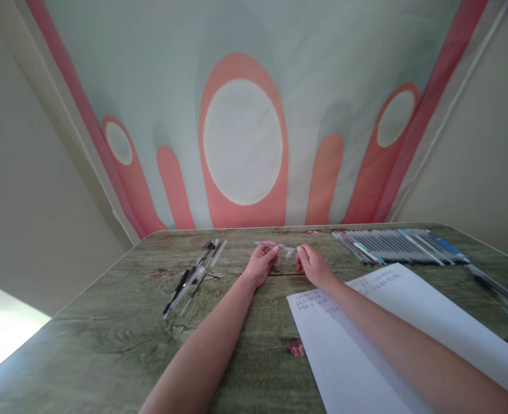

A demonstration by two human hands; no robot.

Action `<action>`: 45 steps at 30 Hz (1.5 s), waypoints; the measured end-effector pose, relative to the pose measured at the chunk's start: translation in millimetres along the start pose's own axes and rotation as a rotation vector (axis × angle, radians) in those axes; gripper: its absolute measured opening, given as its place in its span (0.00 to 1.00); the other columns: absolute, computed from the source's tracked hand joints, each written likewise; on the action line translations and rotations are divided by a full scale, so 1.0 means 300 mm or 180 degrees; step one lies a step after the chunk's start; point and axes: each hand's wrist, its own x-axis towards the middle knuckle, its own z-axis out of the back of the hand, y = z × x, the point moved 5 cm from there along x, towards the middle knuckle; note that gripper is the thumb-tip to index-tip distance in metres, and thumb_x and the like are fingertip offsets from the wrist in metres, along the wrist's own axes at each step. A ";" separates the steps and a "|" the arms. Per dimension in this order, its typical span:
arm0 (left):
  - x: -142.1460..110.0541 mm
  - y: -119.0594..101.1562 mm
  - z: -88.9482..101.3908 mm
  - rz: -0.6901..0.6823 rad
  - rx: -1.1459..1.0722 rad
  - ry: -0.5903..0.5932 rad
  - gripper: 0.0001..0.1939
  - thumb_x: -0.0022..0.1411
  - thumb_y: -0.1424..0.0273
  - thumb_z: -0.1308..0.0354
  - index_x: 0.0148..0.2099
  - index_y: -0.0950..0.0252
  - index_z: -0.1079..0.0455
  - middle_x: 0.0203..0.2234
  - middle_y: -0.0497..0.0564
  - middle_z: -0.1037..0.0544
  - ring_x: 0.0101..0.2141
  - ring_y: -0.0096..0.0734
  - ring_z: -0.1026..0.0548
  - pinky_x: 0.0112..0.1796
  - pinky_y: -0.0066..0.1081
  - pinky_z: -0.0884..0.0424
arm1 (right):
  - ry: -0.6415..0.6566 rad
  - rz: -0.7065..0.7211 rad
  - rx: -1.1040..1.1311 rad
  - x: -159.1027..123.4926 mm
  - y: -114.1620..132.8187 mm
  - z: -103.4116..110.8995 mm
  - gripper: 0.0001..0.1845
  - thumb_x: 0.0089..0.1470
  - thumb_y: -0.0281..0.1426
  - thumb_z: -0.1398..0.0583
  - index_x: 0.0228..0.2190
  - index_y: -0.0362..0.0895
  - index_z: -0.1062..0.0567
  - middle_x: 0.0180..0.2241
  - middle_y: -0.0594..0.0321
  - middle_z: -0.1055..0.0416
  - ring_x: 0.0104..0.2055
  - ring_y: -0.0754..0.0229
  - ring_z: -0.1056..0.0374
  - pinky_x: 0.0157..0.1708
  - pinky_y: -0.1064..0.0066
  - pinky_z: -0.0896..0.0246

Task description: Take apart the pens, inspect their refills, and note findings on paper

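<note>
In the middle of the far half of the table, both hands hold one slim, pale pen (283, 248) that lies nearly level between them. My left hand (262, 265) is closed around its left part, and the pen's thin end sticks out past the fingers. My right hand (315, 267) pinches the right end between thumb and fingers. A small clear piece hangs just under the pen between the hands; whether it is a cap or clip I cannot tell. Under my right forearm lies a white sheet of paper (387, 345) with scribbled pen marks along its far edge.
Left of my hands lies a loose pile of pens and pen parts (191, 282). A long row of pens (387, 246) lies side by side at the far right, with several more pens (501, 293) by the right edge. The wood-patterned table (120, 339) meets a patterned wall hanging (243, 215).
</note>
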 end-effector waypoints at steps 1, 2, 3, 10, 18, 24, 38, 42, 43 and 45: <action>-0.002 -0.002 -0.004 -0.0020 0.0051 0.0008 0.16 0.45 0.69 0.37 0.35 0.66 0.37 0.33 0.49 0.26 0.23 0.16 0.33 0.26 0.20 0.37 | 0.0018 -0.0034 0.0060 0.001 -0.006 -0.001 0.21 0.55 0.44 0.57 0.20 0.46 0.37 0.14 0.66 0.36 0.18 0.63 0.39 0.22 0.72 0.43; -0.003 -0.003 -0.009 -0.0044 0.0103 0.0011 0.16 0.45 0.69 0.37 0.35 0.66 0.38 0.34 0.50 0.26 0.23 0.16 0.33 0.26 0.20 0.37 | 0.0043 -0.0092 0.0134 0.001 -0.013 -0.002 0.22 0.55 0.45 0.57 0.20 0.46 0.38 0.14 0.66 0.37 0.17 0.63 0.39 0.22 0.72 0.43; -0.005 -0.004 -0.014 -0.0068 0.0148 0.0005 0.16 0.45 0.69 0.37 0.35 0.66 0.38 0.34 0.50 0.26 0.23 0.16 0.33 0.26 0.20 0.38 | 0.0060 -0.0169 0.0225 0.002 -0.022 -0.004 0.23 0.55 0.46 0.57 0.19 0.46 0.38 0.13 0.66 0.38 0.16 0.63 0.39 0.21 0.72 0.43; -0.013 -0.006 -0.026 -0.0115 0.0098 -0.0152 0.18 0.44 0.66 0.37 0.37 0.64 0.38 0.35 0.49 0.26 0.22 0.16 0.34 0.25 0.20 0.39 | -0.0141 -0.0360 0.0850 0.003 -0.039 0.000 0.21 0.53 0.48 0.57 0.24 0.46 0.37 0.18 0.66 0.35 0.17 0.63 0.39 0.17 0.73 0.45; -0.012 -0.014 -0.020 -0.0128 0.0180 -0.0082 0.16 0.46 0.67 0.38 0.36 0.65 0.39 0.36 0.50 0.27 0.22 0.15 0.35 0.25 0.20 0.39 | -0.0098 -0.0062 0.0415 -0.001 0.000 0.012 0.17 0.55 0.44 0.55 0.25 0.47 0.38 0.16 0.67 0.36 0.19 0.62 0.39 0.21 0.72 0.45; -0.010 -0.016 -0.025 -0.0223 0.0279 -0.0026 0.17 0.46 0.66 0.38 0.36 0.65 0.39 0.35 0.50 0.26 0.22 0.15 0.35 0.26 0.20 0.40 | -0.0072 -0.0088 0.0372 -0.002 -0.005 0.005 0.18 0.56 0.44 0.58 0.25 0.47 0.38 0.16 0.67 0.36 0.18 0.62 0.40 0.21 0.71 0.45; -0.008 -0.022 -0.032 -0.0429 0.0561 0.0069 0.15 0.49 0.66 0.40 0.36 0.66 0.39 0.35 0.51 0.26 0.23 0.15 0.35 0.28 0.21 0.39 | 0.0201 -0.0544 0.1129 0.002 -0.034 -0.018 0.23 0.53 0.48 0.55 0.18 0.44 0.40 0.12 0.69 0.40 0.13 0.66 0.41 0.16 0.75 0.46; -0.010 -0.022 -0.040 -0.0306 0.0351 -0.0080 0.15 0.47 0.66 0.39 0.36 0.66 0.39 0.33 0.50 0.27 0.22 0.14 0.36 0.26 0.20 0.39 | 0.0150 -0.0672 0.1703 0.010 -0.050 -0.017 0.22 0.52 0.48 0.55 0.20 0.44 0.39 0.15 0.68 0.39 0.14 0.67 0.40 0.14 0.75 0.46; -0.012 -0.022 -0.044 -0.0257 0.0255 -0.0156 0.16 0.47 0.66 0.39 0.36 0.66 0.38 0.31 0.49 0.27 0.22 0.14 0.36 0.25 0.19 0.39 | 0.0077 -0.0647 0.1756 0.014 -0.050 -0.008 0.21 0.52 0.47 0.54 0.22 0.43 0.38 0.16 0.68 0.38 0.15 0.67 0.39 0.14 0.75 0.46; -0.019 -0.019 -0.060 -0.0123 0.0032 -0.0270 0.16 0.46 0.65 0.38 0.36 0.66 0.37 0.29 0.47 0.28 0.21 0.14 0.36 0.25 0.19 0.39 | -0.0055 -0.0493 0.1697 0.021 -0.038 0.018 0.17 0.50 0.45 0.49 0.29 0.44 0.36 0.23 0.65 0.35 0.19 0.66 0.37 0.15 0.75 0.44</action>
